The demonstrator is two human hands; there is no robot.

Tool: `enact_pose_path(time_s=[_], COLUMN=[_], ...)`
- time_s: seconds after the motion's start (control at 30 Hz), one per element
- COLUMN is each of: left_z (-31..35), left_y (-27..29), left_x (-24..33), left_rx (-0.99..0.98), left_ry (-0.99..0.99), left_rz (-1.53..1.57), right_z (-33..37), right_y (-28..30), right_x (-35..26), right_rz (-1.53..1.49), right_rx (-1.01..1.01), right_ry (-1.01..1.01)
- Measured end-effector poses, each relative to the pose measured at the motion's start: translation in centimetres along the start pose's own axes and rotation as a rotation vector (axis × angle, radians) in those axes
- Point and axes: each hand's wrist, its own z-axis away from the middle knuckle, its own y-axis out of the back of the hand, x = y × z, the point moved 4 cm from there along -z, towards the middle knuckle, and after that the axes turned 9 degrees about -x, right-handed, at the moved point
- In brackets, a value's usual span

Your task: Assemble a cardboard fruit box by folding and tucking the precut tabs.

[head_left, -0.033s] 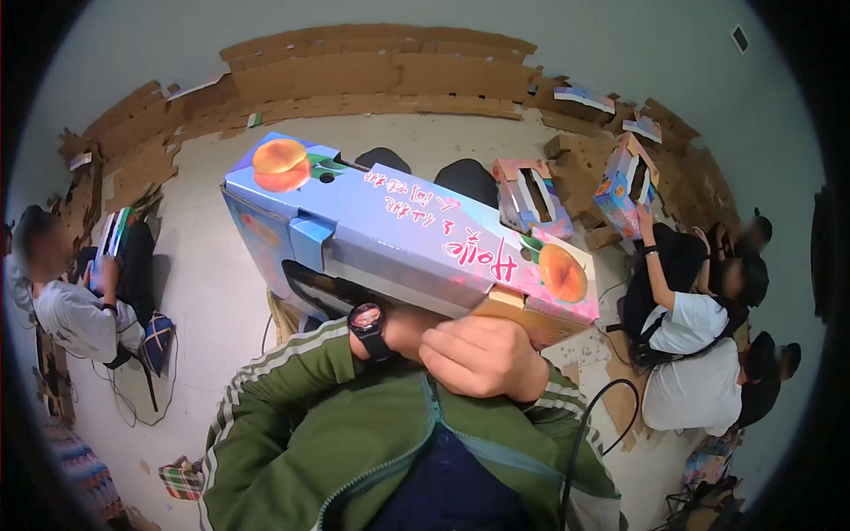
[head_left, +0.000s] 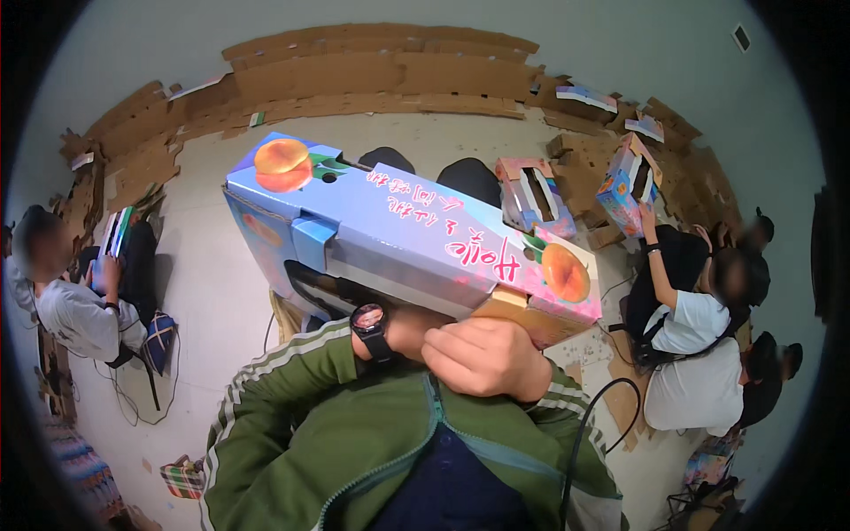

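A peach-printed cardboard carton (head_left: 398, 226), blue fading to pink, lies tilted across my lap in front of my chest. Its near long side has a dark oblong opening, and a tucked tab sits at each end of the top edge. My left hand (head_left: 409, 334), a round black watch on its wrist, reaches along that near side; its fingers are hidden behind my right hand. Curled closed, my right hand (head_left: 487, 356) rests against the carton's near right corner, over the left one. Whatever its fingers grip, if anything, is out of sight.
A similar carton (head_left: 536, 199) stands on the floor beyond my knees. At right a person holds another carton (head_left: 629, 181); at left a seated person handles a striped box (head_left: 115, 234). Flattened brown cardboard (head_left: 381, 75) lines the wall. A black cable (head_left: 611, 389) loops by my right arm.
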Motion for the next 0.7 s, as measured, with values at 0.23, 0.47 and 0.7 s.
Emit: enact_pose_path(time_s=[0.23, 0.47, 0.7], left_z=[-1.5, -0.3, 6.2], left_y=[-1.1, 3.3, 10.1], left_x=[0.6, 5.2, 7.0], left_rx=[0.027, 0.066, -0.112], left_ry=[0.294, 0.549, 0.484], left_rz=[-0.388, -0.864, -0.850], right_z=[1.1, 2.7, 4.0], right_y=[-0.7, -3.2, -4.6], right_x=[4.6, 4.6, 4.1], right_rz=[0.016, -0.100, -0.162], right_rx=[0.068, -0.152, -0.528], right_ry=[-0.212, -0.799, -0.766])
